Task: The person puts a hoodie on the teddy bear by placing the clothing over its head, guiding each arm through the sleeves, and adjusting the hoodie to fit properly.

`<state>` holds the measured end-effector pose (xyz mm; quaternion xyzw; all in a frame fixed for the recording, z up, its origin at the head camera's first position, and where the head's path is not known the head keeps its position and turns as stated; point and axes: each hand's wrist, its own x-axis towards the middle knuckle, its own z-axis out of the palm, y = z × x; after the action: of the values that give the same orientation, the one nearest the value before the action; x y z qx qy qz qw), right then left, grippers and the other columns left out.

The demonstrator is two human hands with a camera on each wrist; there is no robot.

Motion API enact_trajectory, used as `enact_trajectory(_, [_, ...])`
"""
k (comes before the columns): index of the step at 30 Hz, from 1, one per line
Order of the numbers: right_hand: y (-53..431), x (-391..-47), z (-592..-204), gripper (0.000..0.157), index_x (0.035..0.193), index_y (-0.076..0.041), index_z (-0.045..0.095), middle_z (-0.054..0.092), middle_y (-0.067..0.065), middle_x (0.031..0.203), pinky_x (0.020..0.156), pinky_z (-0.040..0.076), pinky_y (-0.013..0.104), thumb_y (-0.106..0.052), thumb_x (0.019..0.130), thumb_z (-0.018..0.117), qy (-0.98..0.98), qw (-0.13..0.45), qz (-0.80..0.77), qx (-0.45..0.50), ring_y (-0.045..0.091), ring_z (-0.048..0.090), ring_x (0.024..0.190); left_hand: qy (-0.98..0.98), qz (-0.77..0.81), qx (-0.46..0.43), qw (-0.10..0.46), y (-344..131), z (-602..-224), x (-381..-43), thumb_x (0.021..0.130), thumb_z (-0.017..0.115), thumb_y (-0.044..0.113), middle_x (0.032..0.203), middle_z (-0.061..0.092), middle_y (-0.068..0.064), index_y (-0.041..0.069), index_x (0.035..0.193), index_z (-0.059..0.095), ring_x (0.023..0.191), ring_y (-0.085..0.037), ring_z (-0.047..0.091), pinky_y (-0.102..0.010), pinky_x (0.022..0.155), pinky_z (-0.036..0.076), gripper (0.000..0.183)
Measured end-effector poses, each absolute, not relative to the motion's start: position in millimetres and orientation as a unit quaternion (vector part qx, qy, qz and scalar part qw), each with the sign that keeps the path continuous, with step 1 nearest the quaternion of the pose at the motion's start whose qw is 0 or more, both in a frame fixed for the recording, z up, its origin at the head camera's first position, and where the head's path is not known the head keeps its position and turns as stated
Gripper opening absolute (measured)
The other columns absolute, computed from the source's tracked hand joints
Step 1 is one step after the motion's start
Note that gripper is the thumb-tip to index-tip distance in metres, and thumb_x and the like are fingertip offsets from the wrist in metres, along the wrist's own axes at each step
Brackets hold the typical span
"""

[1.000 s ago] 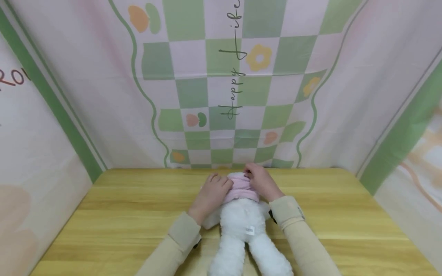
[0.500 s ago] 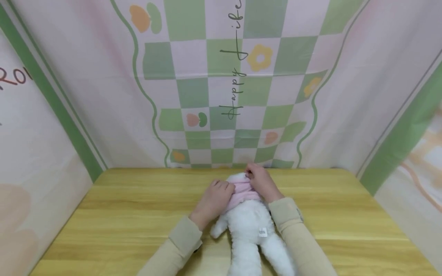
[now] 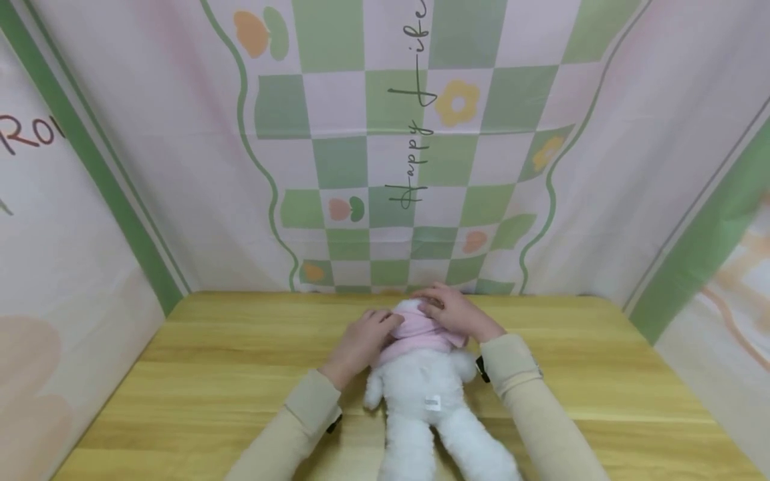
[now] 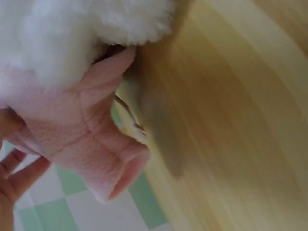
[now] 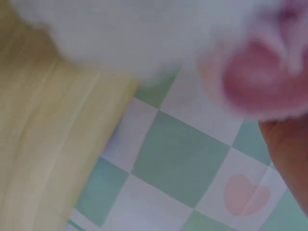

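Observation:
A white plush toy [image 3: 421, 384] lies on the table, legs toward me, a small white tag [image 3: 432, 403] on its lower body. A pink soft garment [image 3: 415, 332] is bunched over its head end; white fur shows above it. My left hand [image 3: 357, 344] pinches the garment's left side; in the left wrist view thumb and fingers [image 4: 29, 177] meet the cloth, and an empty sleeve [image 4: 113, 163] hangs out. At the head's top right my right hand [image 3: 460, 312] rests with thumb and fingers parted over the cloth. The toy's face is hidden.
The wooden table [image 3: 240, 347] extends to both sides of the toy. Behind it hangs a green-and-white checked cloth [image 3: 391, 153] with flowers and lettering, close to the table's back edge. Pale fabric walls [image 3: 78, 220] stand left and right.
The toy's body swung right, then back left. My right hand has gone from a tight pinch to parted fingers farther over the head. Pink cloth now spreads wider at the right.

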<state>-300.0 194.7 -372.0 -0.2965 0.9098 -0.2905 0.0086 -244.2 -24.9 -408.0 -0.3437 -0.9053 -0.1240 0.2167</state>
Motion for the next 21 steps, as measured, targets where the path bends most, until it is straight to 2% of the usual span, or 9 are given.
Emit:
enact_trajectory(5, [196.0, -302.7, -368.0, 0.031, 0.125, -0.011, 0.063, 0.059, 0.013, 0.116, 0.082, 0.049, 0.039, -0.018, 0.096, 0.054, 0.898, 0.064, -0.301, -0.315, 0.026, 0.057, 0.101, -0.883, -0.112, -0.378, 0.255, -31.7, -415.3, -251.6, 0.092, 0.06, 0.01, 0.109, 0.062, 0.001, 0.019, 0.109, 0.062, 0.1, -0.016, 0.06, -0.025, 0.078, 0.055, 0.019])
enact_trajectory(9, [198.2, -303.7, -372.1, 0.032, 0.127, -0.01, 0.061, 0.059, 0.016, 0.128, 0.096, 0.047, 0.049, -0.018, 0.098, 0.051, 0.878, 0.089, -0.333, -0.331, 0.035, 0.055, 0.118, -0.869, -0.095, -0.396, 0.283, -34.2, -417.3, -253.2, 0.089, 0.064, 0.011, 0.109, 0.062, 0.003, 0.02, 0.107, 0.063, 0.101, -0.014, 0.059, -0.022, 0.075, 0.056, 0.02])
enact_trajectory(12, [199.0, -302.8, -377.7, 0.031, 0.126, -0.008, 0.061, 0.059, 0.017, 0.131, 0.101, 0.045, 0.051, -0.017, 0.099, 0.049, 0.865, 0.098, -0.365, -0.329, 0.037, 0.053, 0.123, -0.864, -0.083, -0.406, 0.288, -34.9, -417.0, -252.1, 0.089, 0.063, 0.013, 0.111, 0.06, 0.004, 0.02, 0.107, 0.063, 0.104, -0.014, 0.058, -0.022, 0.079, 0.055, 0.019])
enact_trajectory(15, [196.2, -301.8, -385.5, 0.025, 0.117, -0.005, 0.064, 0.064, 0.017, 0.122, 0.096, 0.049, 0.043, -0.012, 0.097, 0.052, 0.862, 0.062, -0.386, -0.323, 0.034, 0.058, 0.116, -0.859, -0.081, -0.413, 0.292, -35.3, -416.5, -251.2, 0.089, 0.062, 0.012, 0.112, 0.06, 0.003, 0.018, 0.107, 0.062, 0.106, -0.015, 0.058, -0.022, 0.086, 0.053, 0.019])
enact_trajectory(19, [186.8, -299.7, -394.5, 0.014, 0.1, -0.003, 0.069, 0.069, 0.014, 0.104, 0.085, 0.053, 0.035, -0.003, 0.092, 0.057, 0.865, -0.033, -0.393, -0.31, 0.03, 0.063, 0.101, -0.856, -0.069, -0.41, 0.307, -34.4, -415.5, -251.0, 0.09, 0.06, 0.014, 0.111, 0.06, 0.003, 0.018, 0.107, 0.063, 0.107, -0.015, 0.058, -0.022, 0.09, 0.052, 0.018])
enact_trajectory(21, [181.7, -297.8, -396.9, 0.012, 0.094, -0.004, 0.069, 0.07, 0.011, 0.097, 0.082, 0.054, 0.035, 0.0, 0.09, 0.059, 0.872, -0.078, -0.381, -0.297, 0.027, 0.065, 0.094, -0.856, -0.061, -0.409, 0.312, -33.6, -414.6, -250.6, 0.09, 0.059, 0.014, 0.111, 0.06, 0.003, 0.018, 0.107, 0.063, 0.106, -0.014, 0.058, -0.022, 0.091, 0.051, 0.018])
